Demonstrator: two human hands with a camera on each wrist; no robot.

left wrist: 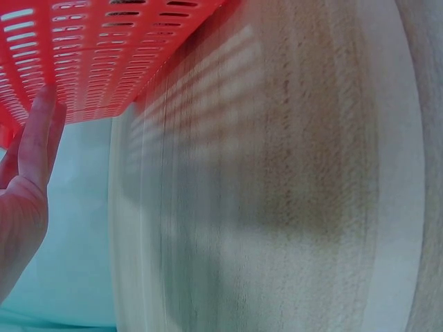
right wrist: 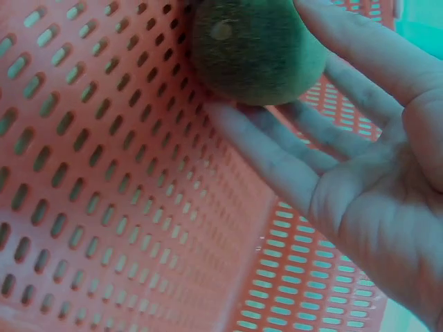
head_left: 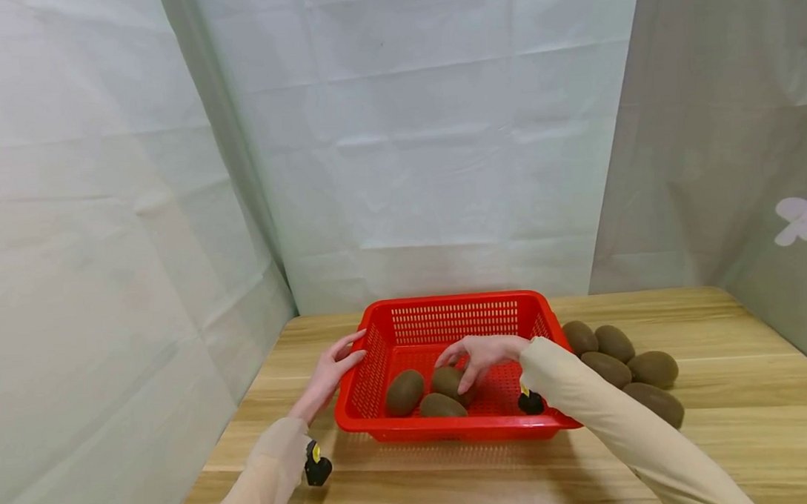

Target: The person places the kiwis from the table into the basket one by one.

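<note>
Right wrist view shows the right hand point(right wrist: 360, 180) with its grip loosely round a kiwi point(right wrist: 256, 48) inside the basket point(right wrist: 104, 207), so best set it down gently while the left hand point(head_left: 330, 373), fingers flat, steadies the basket's side.

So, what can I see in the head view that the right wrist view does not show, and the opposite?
Only the head view shows the left hand touching the red basket from outside, two more kiwis inside it, the kiwis on the table to its right, and the curtains. Only the right wrist view shows the fingers close up, loosely around the kiwi. Both show the right hand, that kiwi and the basket.
</note>
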